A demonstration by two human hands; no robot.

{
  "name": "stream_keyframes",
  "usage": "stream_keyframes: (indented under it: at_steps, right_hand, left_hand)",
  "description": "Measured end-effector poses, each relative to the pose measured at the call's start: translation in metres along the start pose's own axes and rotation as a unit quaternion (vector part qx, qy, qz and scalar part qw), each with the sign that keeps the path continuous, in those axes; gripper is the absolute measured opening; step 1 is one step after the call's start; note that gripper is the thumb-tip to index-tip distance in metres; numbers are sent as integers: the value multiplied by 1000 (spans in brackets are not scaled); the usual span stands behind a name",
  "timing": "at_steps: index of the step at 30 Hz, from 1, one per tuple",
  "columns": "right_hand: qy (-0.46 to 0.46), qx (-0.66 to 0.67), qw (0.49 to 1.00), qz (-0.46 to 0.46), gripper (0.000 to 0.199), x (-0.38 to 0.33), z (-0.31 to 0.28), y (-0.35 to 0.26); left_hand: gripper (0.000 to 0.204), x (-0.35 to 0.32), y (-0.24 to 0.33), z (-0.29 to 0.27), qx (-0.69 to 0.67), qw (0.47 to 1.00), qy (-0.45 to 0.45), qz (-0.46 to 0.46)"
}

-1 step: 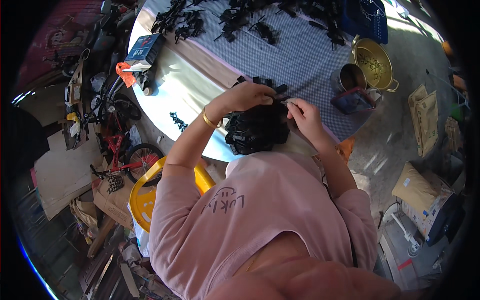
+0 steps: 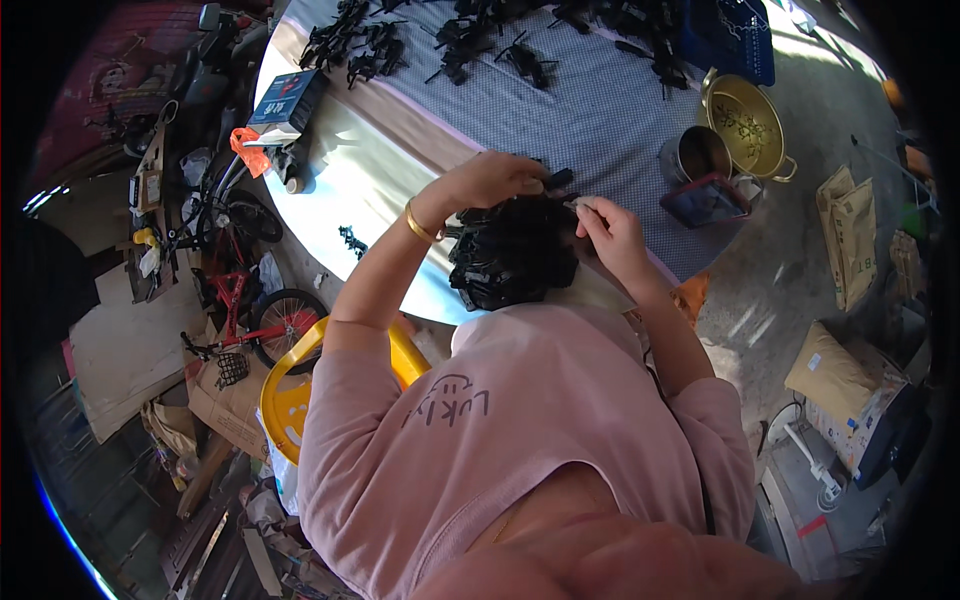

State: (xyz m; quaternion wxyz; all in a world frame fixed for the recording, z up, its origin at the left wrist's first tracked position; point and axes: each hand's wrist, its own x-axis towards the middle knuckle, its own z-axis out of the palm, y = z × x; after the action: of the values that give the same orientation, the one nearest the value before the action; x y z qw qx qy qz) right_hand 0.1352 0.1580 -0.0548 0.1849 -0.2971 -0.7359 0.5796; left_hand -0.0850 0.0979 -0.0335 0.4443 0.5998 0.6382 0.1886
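The big black bundle (image 2: pixel 512 252) of plastic pieces sits at the near edge of the table (image 2: pixel 620 120), right in front of the person in the pink shirt (image 2: pixel 500 420). Both hands are up at its far end.

The left hand (image 2: pixel 492 180) lies at about 11 o'clock from the bundle's middle. Its fingers are curled down together on the top of the bundle, next to a small black piece (image 2: pixel 558 180) that sticks out there.

The right hand (image 2: pixel 612 235) is at about 3 o'clock from the bundle. Its fingertips are pinched together on something small and pale, but it is too tiny to tell what.

The small black piece lies between the two hands, pointing from the left hand toward 2 o'clock. Both hands are very close to it, and the left hand looks a bit nearer.

Far off at 12 o'clock, more black pieces (image 2: pixel 500 50) lie spread on the cloth. A metal pot (image 2: pixel 694 153) and a gold strainer (image 2: pixel 745 125) stand at 2 o'clock.
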Motion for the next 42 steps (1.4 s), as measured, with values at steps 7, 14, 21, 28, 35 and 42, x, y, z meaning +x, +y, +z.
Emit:
stream_keyframes:
  at_steps: [7, 14, 21, 28, 35, 42]
  right_hand:
    - [1, -8, 1000, 27, 14, 0, 3, -4]
    - [-2, 2, 1000, 7, 13, -12, 3, 3]
    - [0, -30, 1000, -2, 13, -11, 0, -1]
    - [96, -44, 990, -91, 22, 3, -4, -27]
    - [-99, 109, 985, -92, 17, 5, -11, -58]
    - [-67, 117, 989, -65, 18, -16, -11, -61]
  left_hand:
    - [57, 131, -69, -17, 458, 843, 282, 24]
    - [45, 152, -109, -29, 412, 895, 171, 19]
    - [24, 85, -79, 14, 454, 862, 220, 38]
    - [30, 20, -16, 18, 51, 940, 323, 100]
    - [31, -48, 39, 38, -294, 948, -4, 123]
    - [46, -88, 68, 48, -597, 798, 37, 71]
